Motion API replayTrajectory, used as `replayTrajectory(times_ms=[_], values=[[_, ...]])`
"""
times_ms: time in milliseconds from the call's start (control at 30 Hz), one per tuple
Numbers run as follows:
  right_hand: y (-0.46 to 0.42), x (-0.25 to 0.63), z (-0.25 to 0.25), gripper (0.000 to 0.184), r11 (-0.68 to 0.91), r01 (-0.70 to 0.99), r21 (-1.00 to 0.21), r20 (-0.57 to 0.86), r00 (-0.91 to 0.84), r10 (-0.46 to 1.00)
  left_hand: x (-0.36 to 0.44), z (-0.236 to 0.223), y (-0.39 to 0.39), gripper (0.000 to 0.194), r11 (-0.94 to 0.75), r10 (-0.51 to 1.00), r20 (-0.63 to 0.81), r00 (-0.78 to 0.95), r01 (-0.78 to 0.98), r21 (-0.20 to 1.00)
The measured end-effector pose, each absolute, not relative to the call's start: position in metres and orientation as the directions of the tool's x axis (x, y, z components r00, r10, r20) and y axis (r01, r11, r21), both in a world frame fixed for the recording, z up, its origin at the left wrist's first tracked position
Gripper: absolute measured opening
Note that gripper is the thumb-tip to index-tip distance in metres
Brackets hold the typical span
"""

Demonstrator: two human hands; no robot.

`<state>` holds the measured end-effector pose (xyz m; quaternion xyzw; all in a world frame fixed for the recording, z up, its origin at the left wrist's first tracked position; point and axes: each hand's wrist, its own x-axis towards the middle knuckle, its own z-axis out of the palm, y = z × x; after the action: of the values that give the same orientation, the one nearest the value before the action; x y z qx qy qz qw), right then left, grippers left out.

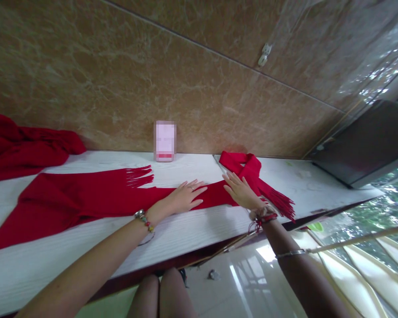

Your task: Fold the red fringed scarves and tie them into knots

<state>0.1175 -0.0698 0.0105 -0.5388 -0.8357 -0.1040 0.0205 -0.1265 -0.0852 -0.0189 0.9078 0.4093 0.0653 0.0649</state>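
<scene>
left hand (185, 197): fingers spread, on red scarf (215, 194), frame centre | right hand (241, 191): fingers spread, on scarf, right of centre

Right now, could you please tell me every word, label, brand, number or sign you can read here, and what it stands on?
None can be read.
Upright pale pink rectangular object: pixelated, so any wording is unreadable.
White wall socket: too small to make out any marking.
Red fringed scarf: no lettering shows.
</scene>
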Motion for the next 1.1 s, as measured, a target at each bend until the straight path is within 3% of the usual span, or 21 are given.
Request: replayTrajectory(times_ms=[167,333,467,567,700,800,1100], values=[[-0.058,0.150,-0.005,0.044,0.400,0.906,0.136,0.128,-0.416,0.900,-0.119,-0.025,-0.085,0.048,-0.660,0.745,-0.011,0.667,0.739,0.135],[-0.050,0.180,-0.012,0.045,0.298,0.954,0.028,0.198,-0.298,0.934,-0.121,-0.024,-0.086,0.048,-0.647,0.755,-0.027,0.655,0.750,0.136],[-0.060,0.166,-0.002,0.043,0.287,0.958,-0.019,0.430,-0.252,0.867,-0.123,-0.020,-0.085,0.049,-0.636,0.760,-0.060,0.648,0.759,0.142],[-0.082,0.131,0.009,0.038,0.459,0.888,0.023,0.581,-0.385,0.717,-0.135,-0.013,-0.082,0.052,-0.617,0.768,-0.120,0.630,0.776,0.128],[-0.116,0.071,0.012,0.031,0.752,0.652,0.099,0.453,-0.702,0.549,-0.167,0.000,-0.074,0.051,-0.562,0.802,-0.186,0.568,0.822,0.089],[-0.128,0.033,0.006,0.029,0.868,0.485,0.105,0.309,-0.846,0.435,-0.193,0.007,-0.068,0.050,-0.532,0.820,-0.202,0.535,0.844,0.071],[-0.117,-0.011,-0.002,0.019,0.882,0.423,0.206,0.135,-0.905,0.403,-0.201,0.017,-0.057,0.030,-0.609,0.767,-0.164,0.620,0.785,0.118]])
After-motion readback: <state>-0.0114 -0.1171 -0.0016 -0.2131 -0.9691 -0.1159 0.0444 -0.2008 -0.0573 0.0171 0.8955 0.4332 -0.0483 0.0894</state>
